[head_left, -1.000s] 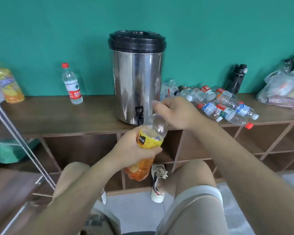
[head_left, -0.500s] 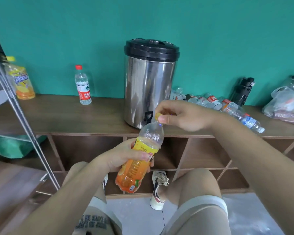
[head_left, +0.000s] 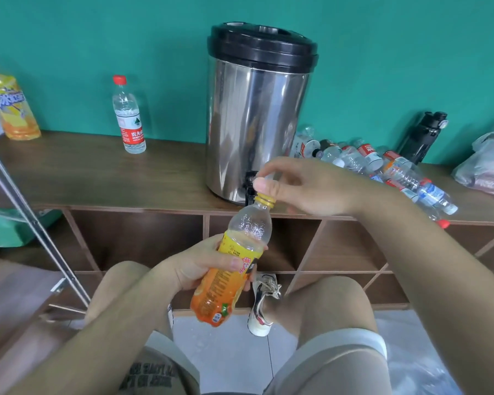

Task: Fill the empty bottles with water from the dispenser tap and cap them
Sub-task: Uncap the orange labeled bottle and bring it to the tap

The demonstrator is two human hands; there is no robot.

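- Head view: an orange-labelled bottle [head_left: 234, 266] is held tilted before the shelf [head_left: 97, 172], just below the dispenser tap [head_left: 249, 193], with its yellow cap [head_left: 265, 201] on.
- Its label is gripped by the left hand [head_left: 200, 263], fingers curled round.
- The right hand [head_left: 311, 189] is held over the cap, fingers loosely spread; whether the thumb touches it cannot be told.
- Empty bottles [head_left: 382, 166] are piled right of the dispenser [head_left: 257, 115].

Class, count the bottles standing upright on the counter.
3: a yellow drink bottle at far left, a red-capped water bottle left of the dispenser, a black flask at right. The pile may hide more.
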